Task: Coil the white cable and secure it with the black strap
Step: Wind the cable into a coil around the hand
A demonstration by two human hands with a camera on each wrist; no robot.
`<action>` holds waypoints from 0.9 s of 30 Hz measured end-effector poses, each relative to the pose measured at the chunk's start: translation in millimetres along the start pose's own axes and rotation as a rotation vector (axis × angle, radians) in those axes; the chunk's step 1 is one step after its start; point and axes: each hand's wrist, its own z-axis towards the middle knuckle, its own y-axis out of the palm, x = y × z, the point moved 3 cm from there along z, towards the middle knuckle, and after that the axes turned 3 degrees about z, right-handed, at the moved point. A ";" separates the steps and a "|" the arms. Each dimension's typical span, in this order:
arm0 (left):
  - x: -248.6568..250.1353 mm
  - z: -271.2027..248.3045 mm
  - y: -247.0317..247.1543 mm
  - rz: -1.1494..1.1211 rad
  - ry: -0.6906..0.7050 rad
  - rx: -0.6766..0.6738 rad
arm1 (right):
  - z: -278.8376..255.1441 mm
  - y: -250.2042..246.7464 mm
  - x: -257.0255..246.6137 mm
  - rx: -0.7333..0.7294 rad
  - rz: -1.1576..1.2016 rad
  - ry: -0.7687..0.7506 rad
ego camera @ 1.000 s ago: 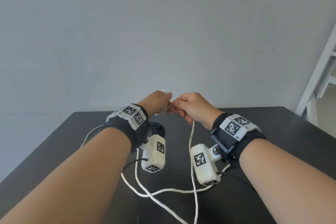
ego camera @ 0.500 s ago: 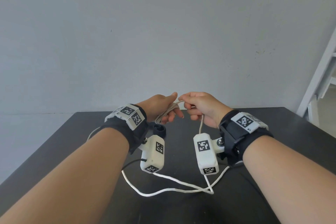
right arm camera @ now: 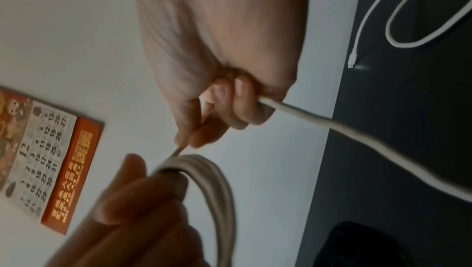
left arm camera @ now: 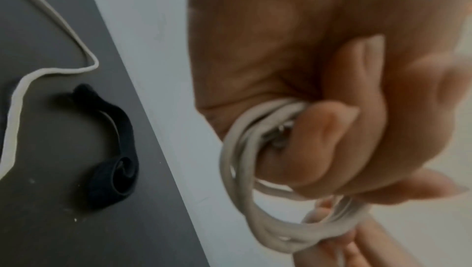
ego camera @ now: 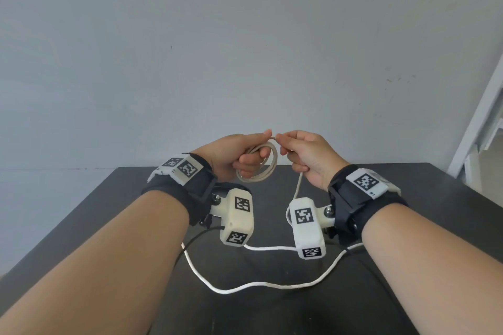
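The white cable (ego camera: 258,164) is gathered into several small loops, held in the air above the far part of the black table (ego camera: 435,226). The loops are gripped by the curled fingers of the left hand (ego camera: 234,156). The running length is pinched between thumb and forefinger of the right hand (ego camera: 304,156) and passes through its closed fist. From there the cable hangs down and trails across the table toward its near edge. Its connector end (right arm camera: 352,59) lies on the table. The black strap (left arm camera: 112,150) lies partly curled near the table's far edge. A calendar (right arm camera: 48,160) is seen on the wall.
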 end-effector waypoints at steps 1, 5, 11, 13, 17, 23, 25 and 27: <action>1.5 -0.2 -0.2 -0.037 0.023 -0.011 | 0.1 0.1 1.1 0.011 -0.012 -0.007; 10.1 -1.2 0.7 -0.206 0.097 -0.021 | -2.7 6.6 5.8 -0.018 0.006 0.011; 21.5 2.7 4.4 -0.399 0.208 0.043 | -7.2 12.5 10.3 -0.057 -0.065 0.040; 24.5 3.6 5.8 -0.480 0.229 0.091 | -9.2 15.1 11.2 -0.090 -0.087 0.056; 31.2 5.1 10.0 -0.659 0.245 0.187 | -11.5 20.4 14.7 -0.153 -0.143 0.089; 32.5 10.5 3.6 -0.327 0.356 0.447 | -15.6 19.9 20.1 -0.263 -0.302 0.150; 29.5 10.7 0.1 -0.224 0.359 0.510 | -17.5 20.0 21.4 -0.293 -0.343 0.156; 25.7 10.8 -4.0 -0.127 0.342 0.572 | -19.9 21.4 21.8 -0.314 -0.401 0.160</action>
